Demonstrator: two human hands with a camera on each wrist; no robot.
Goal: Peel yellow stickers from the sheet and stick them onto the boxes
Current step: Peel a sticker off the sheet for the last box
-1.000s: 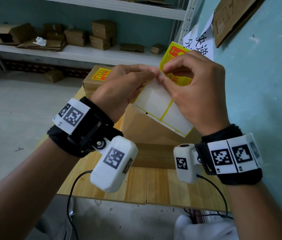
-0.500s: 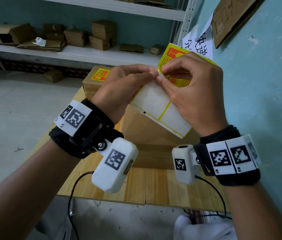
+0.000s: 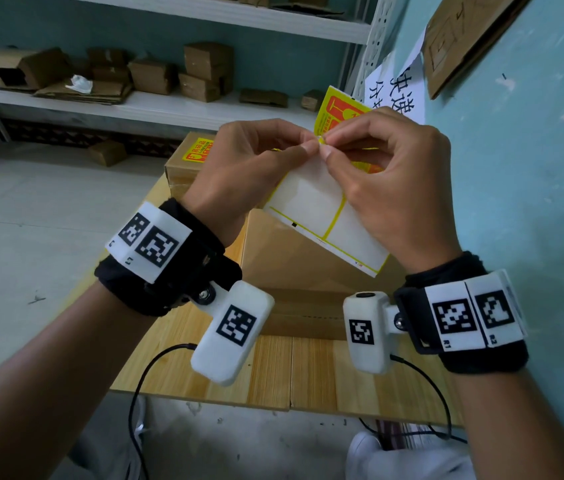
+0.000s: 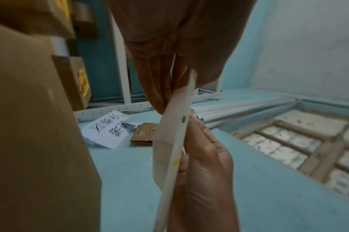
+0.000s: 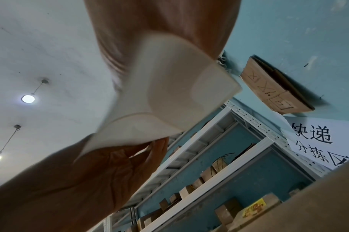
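Observation:
I hold a sticker sheet [image 3: 311, 206] up over the table; its near part is bare white backing with yellow lines. One yellow sticker [image 3: 337, 112] with red print still shows at its far end. My left hand [image 3: 256, 168] pinches the sheet's top edge, and my right hand [image 3: 388, 174] pinches the sticker's corner right beside it. The sheet [image 4: 173, 149] is edge-on in the left wrist view, and in the right wrist view the sheet [image 5: 169, 97] curls. A plain cardboard box [image 3: 294, 261] stands under my hands. Behind it a second box [image 3: 183, 168] bears a yellow sticker [image 3: 199, 152].
The boxes stand on a wooden table [image 3: 308, 368] against a blue wall [image 3: 533, 168] on the right. White shelves [image 3: 142, 109] with several small cartons run across the back. A paper sign [image 3: 398, 95] and a cardboard piece [image 3: 464, 36] hang on the wall.
Both hands rose slightly with the sheet. The right fingertips closed in on the sticker's corner at the top edge, which now looks slightly lifted.

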